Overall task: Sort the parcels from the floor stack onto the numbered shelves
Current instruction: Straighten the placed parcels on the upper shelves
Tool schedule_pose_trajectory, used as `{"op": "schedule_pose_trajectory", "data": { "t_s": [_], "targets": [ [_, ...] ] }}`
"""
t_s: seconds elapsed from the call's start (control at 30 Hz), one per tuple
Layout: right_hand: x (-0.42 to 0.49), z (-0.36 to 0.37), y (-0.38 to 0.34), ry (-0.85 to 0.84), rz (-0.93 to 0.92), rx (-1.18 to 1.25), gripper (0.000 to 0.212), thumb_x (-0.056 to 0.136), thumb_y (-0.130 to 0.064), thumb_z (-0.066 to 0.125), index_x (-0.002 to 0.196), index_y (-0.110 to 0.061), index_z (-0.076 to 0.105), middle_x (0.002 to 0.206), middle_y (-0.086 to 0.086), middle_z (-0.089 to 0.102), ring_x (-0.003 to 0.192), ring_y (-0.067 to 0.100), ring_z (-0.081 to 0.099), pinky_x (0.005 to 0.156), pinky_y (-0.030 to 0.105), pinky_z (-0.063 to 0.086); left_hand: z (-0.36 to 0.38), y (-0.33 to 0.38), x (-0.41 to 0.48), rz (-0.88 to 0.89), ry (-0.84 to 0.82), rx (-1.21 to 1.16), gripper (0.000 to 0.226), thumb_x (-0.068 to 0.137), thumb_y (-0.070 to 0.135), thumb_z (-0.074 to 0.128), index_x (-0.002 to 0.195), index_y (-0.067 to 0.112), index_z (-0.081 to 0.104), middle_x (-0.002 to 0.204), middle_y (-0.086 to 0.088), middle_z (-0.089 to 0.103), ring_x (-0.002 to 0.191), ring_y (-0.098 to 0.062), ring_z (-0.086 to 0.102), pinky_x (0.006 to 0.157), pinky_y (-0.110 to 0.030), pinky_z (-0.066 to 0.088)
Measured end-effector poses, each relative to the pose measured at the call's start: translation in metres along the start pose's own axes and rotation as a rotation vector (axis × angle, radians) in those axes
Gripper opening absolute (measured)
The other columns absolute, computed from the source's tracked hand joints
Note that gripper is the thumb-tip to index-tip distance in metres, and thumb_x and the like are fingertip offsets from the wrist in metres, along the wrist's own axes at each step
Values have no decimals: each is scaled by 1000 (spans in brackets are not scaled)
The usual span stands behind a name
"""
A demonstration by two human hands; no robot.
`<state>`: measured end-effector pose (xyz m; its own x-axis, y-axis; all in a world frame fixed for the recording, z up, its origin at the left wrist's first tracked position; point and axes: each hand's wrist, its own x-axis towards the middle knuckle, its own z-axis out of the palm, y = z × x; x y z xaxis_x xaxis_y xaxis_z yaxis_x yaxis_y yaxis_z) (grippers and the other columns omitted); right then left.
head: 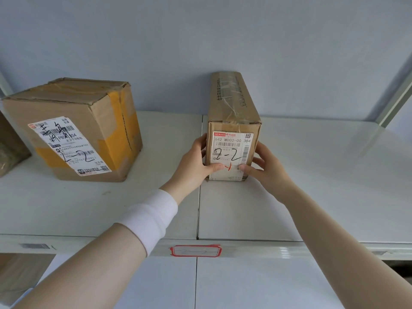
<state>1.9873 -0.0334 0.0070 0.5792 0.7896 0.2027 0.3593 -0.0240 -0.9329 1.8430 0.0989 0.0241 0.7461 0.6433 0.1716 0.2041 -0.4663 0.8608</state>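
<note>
So the long box (231, 139) sits end-on on the shelf (312, 186), short face with the shipping label toward the camera and a handwritten 2-2 on it. Both hands are on it. The left hand (196, 161) wraps the left side with its thumb pressed on the lower front face, and the right hand (265, 166) mirrors that on the right side. The fingers curl round the edges, so it's a proper two-sided hold, not just a nudge. My guess is it's held that way to slide the box straight back and square it up with the label facing out. The big box (73, 130) off to the left has 2-2 scrawled on its label too, so this looks like the right shelf.

Room-wise, the long box looks flat on the shelf, just right of the seam (198, 210) between two panels. Its far end seems close to the wall (289, 52), but I can't tell if it's touching. There's a wide gap over to the big box, and white shelf runs out to the post (394, 101) on the right. A good stretch of shelf lies in front, up to the lip, where a red-bordered tag (195, 250) sits, its writing too faint to read.
</note>
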Motion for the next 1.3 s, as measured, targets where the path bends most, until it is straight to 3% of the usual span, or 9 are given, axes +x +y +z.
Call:
{"op": "schedule_pose_trajectory", "data": {
  "t_s": [0.07,0.17,0.27,0.5,0.67,0.77,0.87,1.0,1.3],
  "targets": [
    [-1,1,-1,11,6,-8,71,83,-6,68,144,-17,34,142,-3,48,129,16,47,99,21,44,1,1,-2,-5,2,18,78,80,12,73,144,14,28,140,2,49,129,-11,46,86,-4,31],
    [-5,3,0,26,18,-37,77,82,-11,69,147,-17,29,147,-3,42,134,15,41,96,18,45,1,3,-9,-27,8,21,82,81,17,72,147,14,23,144,0,45,132,-14,43,103,-20,35],
    [-18,4,-2,74,79,-34,86,82,-15,70,150,-19,18,154,-3,29,140,17,32,106,36,42,-1,6,-21,-30,27,32,84,81,17,72,148,14,20,147,-4,40,135,-18,41,109,-32,36],
    [-50,13,-26,275,12,-88,82,81,-25,71,147,-19,25,152,-5,30,138,12,31,105,26,37,-18,13,-59,0,93,49,85,82,17,70,149,13,18,153,-8,29,138,-19,36,112,-32,33],
    [-55,33,-58,315,-108,-84,71,80,-20,72,141,-18,35,139,-4,41,119,-1,35,99,21,36,-50,22,-79,68,154,28,82,82,15,69,148,13,21,154,-5,28,139,-17,34,113,-36,33],
    [-57,44,-75,356,-167,-145,68,79,-19,73,138,-18,40,136,-3,38,120,3,38,99,21,35,-73,23,-84,101,198,12,79,82,14,70,146,12,24,153,-5,31,137,-18,36,112,-38,35],
    [-63,58,-88,439,-215,-215,69,78,-22,74,138,-16,40,145,2,33,134,13,36,107,26,34,-97,21,-90,129,224,-25,76,82,12,70,145,12,27,151,-6,34,136,-18,39,110,-38,36],
    [-73,93,-105,511,-247,-205,69,78,-25,74,138,-18,40,144,1,35,135,16,36,112,40,33,-133,11,-100,195,215,-46,74,82,12,70,144,14,30,149,-2,37,134,-16,42,110,-36,37],
    [-65,212,-122,451,-154,-173,70,79,-26,72,140,-18,38,142,-4,42,124,3,41,102,19,34,-252,-41,-117,323,307,-87,65,82,11,70,139,14,39,142,0,47,127,-5,47,102,-21,43]
  ]
}}
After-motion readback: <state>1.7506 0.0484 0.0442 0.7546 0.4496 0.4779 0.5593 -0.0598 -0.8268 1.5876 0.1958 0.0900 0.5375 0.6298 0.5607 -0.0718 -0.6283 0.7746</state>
